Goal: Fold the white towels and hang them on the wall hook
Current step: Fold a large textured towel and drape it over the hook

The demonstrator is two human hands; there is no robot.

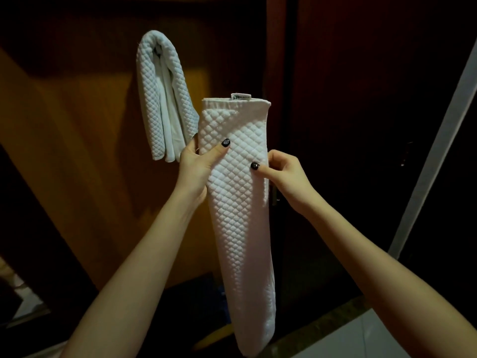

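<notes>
Two white towels: hung towel (161, 99), folded towel (240, 202) in both hands

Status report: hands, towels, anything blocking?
Left hand and right hand pinch folded towel upright. Hung towel draped on wall. Nothing blocking.

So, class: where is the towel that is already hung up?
In the head view the hung towel is upper left of centre, draped against the wooden wall, just left of the folded towel that both hands hold.

Two white quilted towels, one hung (162, 99), one held (237, 202); two hands, left (196, 161), right (286, 174).
</notes>
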